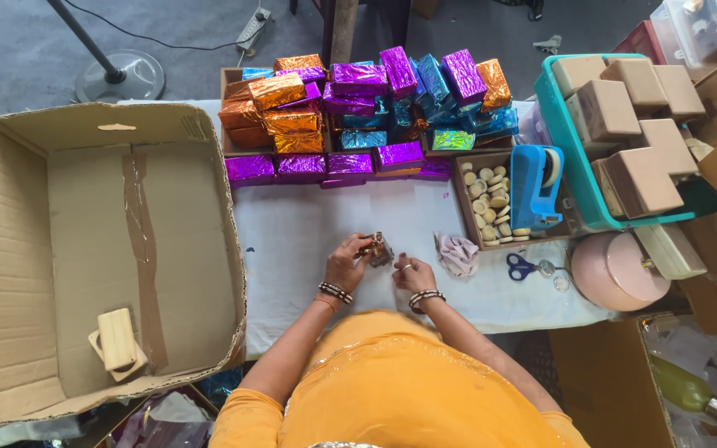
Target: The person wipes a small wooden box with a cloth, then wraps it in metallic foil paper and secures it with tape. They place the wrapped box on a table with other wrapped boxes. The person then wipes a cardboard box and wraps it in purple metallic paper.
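- Your left hand has its grip closed around a small bronze-brown foil-wrapped piece, holding it just above the white-covered desk, close to your body, where both hands can work on it.
- Your right hand sits just beside that piece with the fingers curled; you cannot tell whether its grip is on the foil or only resting at its edge.
- The piece is small and largely covered by your fingers, so its shape and what is inside the wrap stay unclear.
- The stack of foil-wrapped blocks, in purple, orange, blue and green, sits at the far side of the desk, packed tightly in rows, which reads as a finished pile kept out of the working space.
- The large open cardboard box lies to your left within easy reach; only two pale wooden blocks lie in its near corner.
- A small tray of pale round discs, a blue tape dispenser and blue-handled scissors sit to your right, supplies kept at arm's length.
- A crumpled pale cloth lies just beside your right hand.
- The teal crate of brown blocks is partly cut off by neighbouring boxes; the things at the lower right corner are too cluttered to name.
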